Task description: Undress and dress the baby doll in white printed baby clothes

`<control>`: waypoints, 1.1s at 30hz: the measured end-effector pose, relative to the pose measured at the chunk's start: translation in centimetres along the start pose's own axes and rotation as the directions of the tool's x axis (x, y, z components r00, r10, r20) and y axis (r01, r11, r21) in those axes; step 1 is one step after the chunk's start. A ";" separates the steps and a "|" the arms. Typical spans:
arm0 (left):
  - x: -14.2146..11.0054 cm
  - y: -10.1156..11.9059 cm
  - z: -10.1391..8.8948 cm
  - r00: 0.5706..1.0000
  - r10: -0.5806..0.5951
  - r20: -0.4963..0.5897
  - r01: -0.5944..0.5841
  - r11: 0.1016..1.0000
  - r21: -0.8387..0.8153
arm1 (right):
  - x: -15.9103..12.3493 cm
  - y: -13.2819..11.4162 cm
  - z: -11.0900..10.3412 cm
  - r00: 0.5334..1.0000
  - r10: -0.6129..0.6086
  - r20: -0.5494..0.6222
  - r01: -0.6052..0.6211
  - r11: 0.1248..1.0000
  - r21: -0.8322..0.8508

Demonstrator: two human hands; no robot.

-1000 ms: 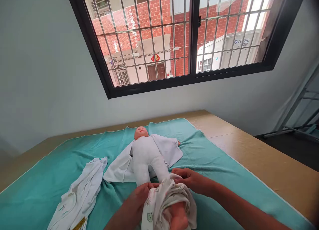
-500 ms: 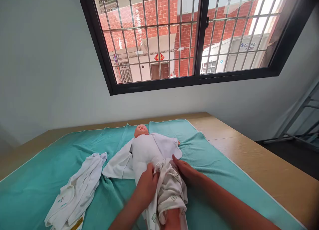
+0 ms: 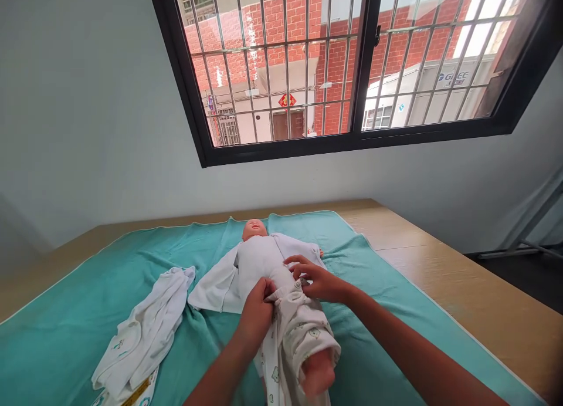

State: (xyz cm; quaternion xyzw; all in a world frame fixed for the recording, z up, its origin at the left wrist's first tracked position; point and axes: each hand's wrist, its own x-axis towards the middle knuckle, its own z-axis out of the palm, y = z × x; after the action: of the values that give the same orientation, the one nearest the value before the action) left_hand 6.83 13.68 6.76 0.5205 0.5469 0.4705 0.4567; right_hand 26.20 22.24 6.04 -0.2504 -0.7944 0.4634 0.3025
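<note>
A baby doll [image 3: 259,259] lies on its back, head toward the wall, in a spread-open white top [image 3: 217,283]. Patterned white baby trousers [image 3: 303,318] are around its lower body, and one bare foot [image 3: 317,374] sticks out of a trouser leg. My left hand [image 3: 257,312] is closed on the waistband at the doll's front. On the other side of the waist, my right hand [image 3: 321,281] has its fingers bent over the waistband, pinching its edge, with fingertips against the doll's belly. The other foot is not visible.
A crumpled white baby garment [image 3: 145,335] lies to the left on the green cloth [image 3: 211,353]. The cloth covers much of the wooden table [image 3: 422,259]. Behind the table are a wall and a barred window [image 3: 281,154]. A metal frame [image 3: 532,224] stands at the right.
My right hand has moved up from the doll's hip to the waistband. The trouser leg and foot have shifted slightly right, with more of the foot showing. My left hand still holds the waistband.
</note>
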 end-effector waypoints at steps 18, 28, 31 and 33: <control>4.5 1.2 -3.4 0.988 0.131 -0.078 -0.101 0.945 0.312 | 3.3 7.0 2.5 0.895 0.328 -0.303 -0.161 0.870 0.466; 2.5 2.3 -2.9 0.990 0.099 0.099 -0.120 0.966 0.230 | 3.8 -0.9 2.5 0.987 0.067 -0.149 -0.071 0.997 -0.027; 1.7 3.9 -5.8 0.953 -0.090 0.290 -0.021 0.933 0.359 | 4.2 1.1 1.6 0.915 0.126 -0.383 -0.089 0.990 0.111; 1.0 4.7 -7.4 0.892 -0.158 0.423 -0.045 0.901 0.431 | 4.4 2.6 0.9 0.870 0.161 -0.467 -0.101 0.983 0.150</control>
State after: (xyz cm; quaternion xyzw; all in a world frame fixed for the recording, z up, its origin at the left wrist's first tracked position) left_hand 0.09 14.45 12.47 0.6857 0.5322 0.1921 0.4579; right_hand 22.83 25.86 4.47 -0.3911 -0.6471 0.4542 0.4713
